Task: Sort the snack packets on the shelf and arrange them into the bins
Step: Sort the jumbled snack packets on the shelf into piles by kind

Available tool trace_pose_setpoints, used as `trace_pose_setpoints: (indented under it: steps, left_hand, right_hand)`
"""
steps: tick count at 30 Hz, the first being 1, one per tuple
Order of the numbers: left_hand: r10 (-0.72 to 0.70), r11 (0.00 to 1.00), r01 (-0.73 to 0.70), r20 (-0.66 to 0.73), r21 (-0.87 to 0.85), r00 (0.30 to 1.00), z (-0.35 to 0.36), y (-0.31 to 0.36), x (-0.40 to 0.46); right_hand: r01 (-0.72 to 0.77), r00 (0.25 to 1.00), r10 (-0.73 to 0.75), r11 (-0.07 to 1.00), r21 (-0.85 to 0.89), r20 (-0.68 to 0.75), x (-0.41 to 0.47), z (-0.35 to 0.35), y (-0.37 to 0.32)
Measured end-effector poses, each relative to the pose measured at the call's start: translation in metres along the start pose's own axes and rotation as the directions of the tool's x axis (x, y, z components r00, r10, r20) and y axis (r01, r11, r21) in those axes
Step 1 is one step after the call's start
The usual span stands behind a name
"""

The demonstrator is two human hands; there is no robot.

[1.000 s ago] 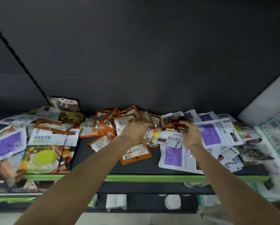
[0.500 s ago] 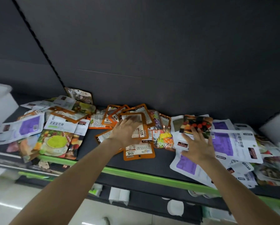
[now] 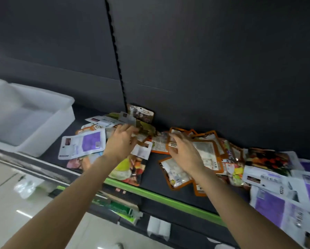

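Shelf point(image 3: 150, 177), dark deck with a green front strip point(image 3: 168, 198): carries the whole unsorted stock, which by my judgement puts the sort near its start. Bin point(image 3: 48, 133), translucent white plastic, at the far left of the same shelf: what I can see of its inside shows no packet, though the plastic is hazy and part of it runs out of view. Snack packets, loose and overlapping, well apart from the bin, in rough groups: white packets with purple panels, a large spread at the right edge point(image 3: 280, 203) and one on the left point(image 3: 82, 143); orange-bordered clear pouches point(image 3: 202, 150) in the middle; fruit-print packets, one hanging over the front edge point(image 3: 130, 169) and one to the right point(image 3: 269, 159); a dark brown packet point(image 3: 141, 114) propped against the back wall. All of it is left to sort and carry over. My left hand point(image 3: 121, 142): palm down on the left heap, fingers bent, tips touching a pale packet beneath; whether they pinch it I cannot tell through the blur. My right hand point(image 3: 184, 151): palm down over the orange-bordered pouches, fingers curled at the edge of one; grip or mere touch, I cannot tell.
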State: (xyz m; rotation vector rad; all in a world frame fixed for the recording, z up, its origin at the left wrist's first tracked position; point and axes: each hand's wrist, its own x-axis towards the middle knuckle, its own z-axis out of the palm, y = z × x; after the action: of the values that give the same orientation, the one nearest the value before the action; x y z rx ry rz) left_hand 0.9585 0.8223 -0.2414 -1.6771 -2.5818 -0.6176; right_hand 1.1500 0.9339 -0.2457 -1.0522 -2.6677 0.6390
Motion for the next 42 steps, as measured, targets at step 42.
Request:
trace_pose_setpoints:
  steps: [42]
  left_hand:
    - [-0.091, 0.996, 0.091, 0.227, 0.011, 0.97, -0.067, -0.146, 0.069]
  right_hand:
    - [-0.357, 0.933, 0.361, 0.925, 0.133, -0.004, 0.128, 0.049, -0.093]
